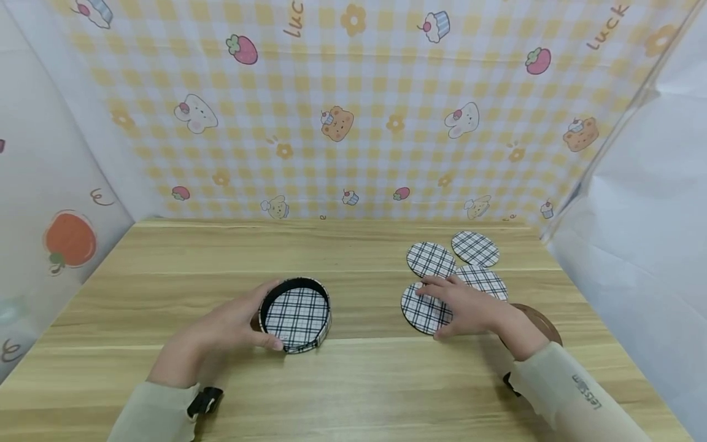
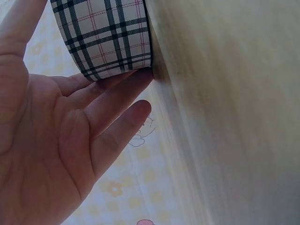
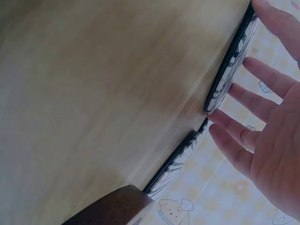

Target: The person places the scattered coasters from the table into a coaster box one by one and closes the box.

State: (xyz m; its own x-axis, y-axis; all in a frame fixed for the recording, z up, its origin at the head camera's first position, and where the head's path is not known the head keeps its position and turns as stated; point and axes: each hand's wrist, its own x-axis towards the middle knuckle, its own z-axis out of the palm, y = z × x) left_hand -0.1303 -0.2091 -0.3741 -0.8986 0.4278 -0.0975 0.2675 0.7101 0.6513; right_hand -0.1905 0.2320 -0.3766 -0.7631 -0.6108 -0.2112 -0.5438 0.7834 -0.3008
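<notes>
My left hand (image 1: 237, 325) grips a round plaid coaster holder (image 1: 324, 328) from its left side, thumb at the near rim and fingers round the back. A plaid disc surface (image 1: 296, 316) shows inside its dark inner wall. In the left wrist view the fingers (image 2: 117, 101) reach under the plaid wall (image 2: 110, 40). To the right, my right hand (image 1: 469, 307) spreads over a round plaid coaster (image 1: 422, 310) lying flat, the thumb by its near edge. The right wrist view shows fairly straight fingers (image 3: 255, 103) beside that coaster's edge (image 3: 229, 65).
More plaid coasters lie behind: one at the back left (image 1: 431, 259), one at the back right (image 1: 475, 248), one partly behind the right hand (image 1: 483, 281). A brown round object (image 1: 544, 322) sits under the right forearm. Fabric walls enclose the wooden table (image 1: 353, 393).
</notes>
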